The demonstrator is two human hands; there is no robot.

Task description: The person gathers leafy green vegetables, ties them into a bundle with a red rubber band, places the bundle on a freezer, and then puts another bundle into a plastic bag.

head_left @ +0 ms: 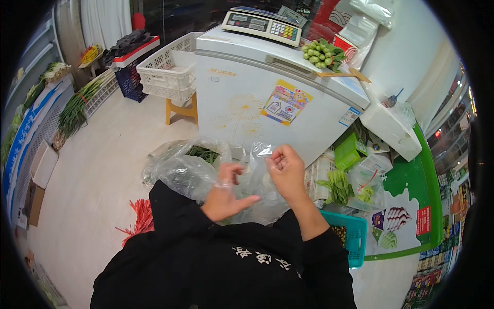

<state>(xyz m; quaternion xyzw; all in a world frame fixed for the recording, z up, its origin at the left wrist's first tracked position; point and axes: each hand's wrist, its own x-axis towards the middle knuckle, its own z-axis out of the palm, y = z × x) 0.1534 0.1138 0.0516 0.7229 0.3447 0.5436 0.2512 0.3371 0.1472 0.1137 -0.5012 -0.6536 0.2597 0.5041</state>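
Clear plastic bag at the centre of the frame, just above the wearer's black jacket. The right hand, right of centre, has its thumb and fingertips pinched together, apparently on the bag's upper edge. The left hand, left of centre, is spread, its fingers bent and its thumb extended toward the right of the frame; whether it touches the film cannot be told. The two hands are apart. The long axis of the bag runs roughly up and down the frame: the narrow, gathered end points to the top, and the film widens below. Beside it, to the left, lies a larger clear bag with leafy greens showing at its opening. Judged by appearance, the film should prove light, limp, slippery and easily torn; a pinch on the doubled rim should serve better than one on the slack side.
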